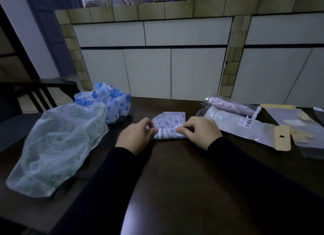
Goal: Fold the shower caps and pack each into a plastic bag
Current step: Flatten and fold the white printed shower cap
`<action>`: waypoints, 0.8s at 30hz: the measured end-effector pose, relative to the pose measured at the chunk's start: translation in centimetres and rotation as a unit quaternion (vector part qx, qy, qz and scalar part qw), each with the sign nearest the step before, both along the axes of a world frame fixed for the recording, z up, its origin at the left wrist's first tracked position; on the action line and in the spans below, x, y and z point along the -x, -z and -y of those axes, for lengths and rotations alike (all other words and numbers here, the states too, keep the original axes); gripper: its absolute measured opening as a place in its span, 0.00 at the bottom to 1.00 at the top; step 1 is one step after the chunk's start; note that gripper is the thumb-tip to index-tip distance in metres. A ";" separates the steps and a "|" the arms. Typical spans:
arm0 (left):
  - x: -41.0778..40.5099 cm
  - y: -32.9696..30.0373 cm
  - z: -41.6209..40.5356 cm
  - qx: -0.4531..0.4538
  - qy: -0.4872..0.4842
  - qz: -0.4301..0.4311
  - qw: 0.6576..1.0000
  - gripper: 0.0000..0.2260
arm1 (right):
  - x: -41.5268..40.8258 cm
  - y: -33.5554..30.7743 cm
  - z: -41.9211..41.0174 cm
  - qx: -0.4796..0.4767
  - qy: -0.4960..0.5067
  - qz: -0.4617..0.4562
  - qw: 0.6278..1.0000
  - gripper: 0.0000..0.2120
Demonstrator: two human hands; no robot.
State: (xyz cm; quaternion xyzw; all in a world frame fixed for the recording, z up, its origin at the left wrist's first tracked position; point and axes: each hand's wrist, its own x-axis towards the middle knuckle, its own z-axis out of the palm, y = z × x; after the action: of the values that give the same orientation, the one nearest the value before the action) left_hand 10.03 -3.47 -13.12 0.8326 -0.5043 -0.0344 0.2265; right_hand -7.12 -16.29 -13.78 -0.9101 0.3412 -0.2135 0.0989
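Mid-frame on the dark table (175, 173), the left hand (135, 136) and right hand (201, 131) are pinching the near edge of a purple-print shower cap (168, 123), rolling it small. It looks like the folding step; next the bundle probably needs sliding into an empty plastic bag (252, 129) lying right of centre. Two loose caps are crowding the left; bare tabletop is lying open at bottom centre.

Dark wooden table (175, 173), white cabinet doors (157, 71), dark chair (40, 92)
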 end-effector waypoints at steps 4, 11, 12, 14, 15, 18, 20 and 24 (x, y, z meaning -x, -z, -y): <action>0.5 0.0 0.0 0.040 -0.018 0.152 0.987 0.08 | -0.4 0.4 -0.5 0.085 -0.016 0.044 0.995 0.09; -0.9 1.3 0.5 0.081 0.083 -0.001 0.993 0.14 | 0.0 0.3 -0.4 0.052 -0.046 -0.019 0.997 0.14; -1.1 1.4 0.4 0.076 0.080 -0.020 0.994 0.14 | 0.1 0.3 -0.5 0.034 -0.046 -0.032 0.998 0.15; -1.1 1.4 0.2 0.057 0.079 -0.035 0.995 0.12 | 0.4 0.3 -0.6 0.012 -0.043 -0.047 0.998 0.17; -1.1 1.4 0.2 0.052 0.082 -0.029 0.995 0.11 | 0.5 0.3 -0.6 0.007 -0.039 -0.048 0.998 0.18; -0.9 1.5 -0.1 0.060 0.083 0.009 0.995 0.14 | 0.6 0.2 -0.7 0.005 -0.023 -0.050 0.999 0.18; -0.7 1.5 0.0 0.075 0.074 0.024 0.994 0.12 | 0.6 0.2 -0.8 0.022 -0.014 -0.048 0.998 0.17; -0.1 1.1 0.0 0.059 0.056 0.052 0.995 0.10 | 0.6 0.1 -0.9 0.034 -0.003 -0.032 0.999 0.17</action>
State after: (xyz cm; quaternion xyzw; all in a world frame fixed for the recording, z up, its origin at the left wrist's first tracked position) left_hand 10.10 -3.50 -14.18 0.7892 -0.5622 0.0262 0.2459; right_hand -7.76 -15.34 -13.89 -0.9201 0.3341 -0.1959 0.0574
